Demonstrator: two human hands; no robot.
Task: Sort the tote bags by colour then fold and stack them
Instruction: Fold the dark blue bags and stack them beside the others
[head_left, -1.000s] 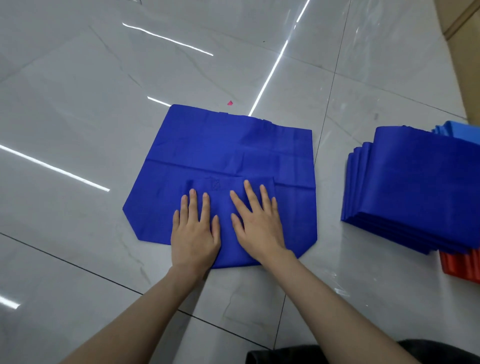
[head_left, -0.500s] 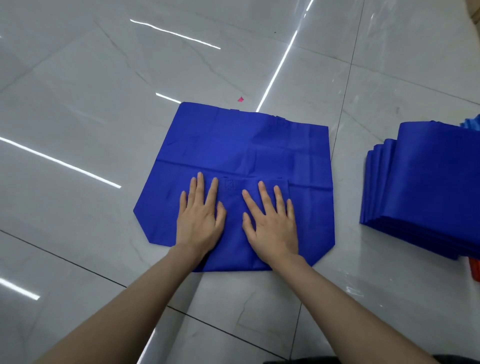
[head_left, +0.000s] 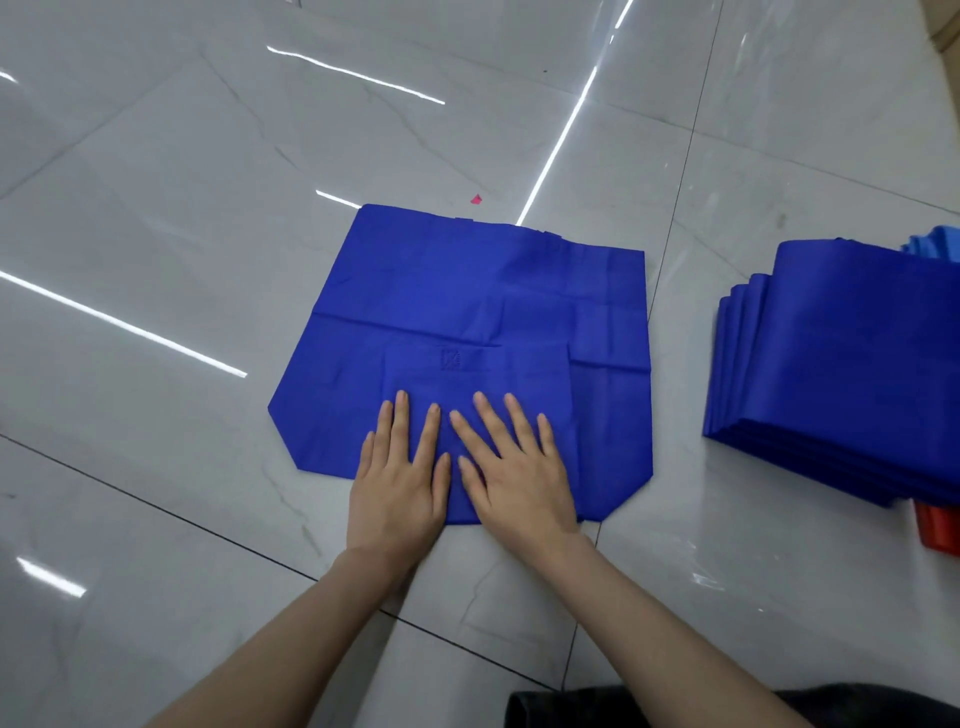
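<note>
Our left hand (head_left: 397, 483) and right hand (head_left: 519, 478) press flat, fingers (head_left: 401, 421) straight, holding nothing, on the blue bag (head_left: 467, 291) on the floor (head_left: 156, 415). We think we are smoothing it. Next we must fold it over, then put it on the blue pile (head_left: 857, 364).

Floor (head_left: 156, 218): glossy grey marble-look tile, smooth, mirroring light strips. Flat royal-blue tote bag (head_left: 467, 291): matt non-woven cloth, creased, with a stitched patch. Right of it, stacked folded royal-blue bags (head_left: 857, 364): the same matt cloth.
</note>
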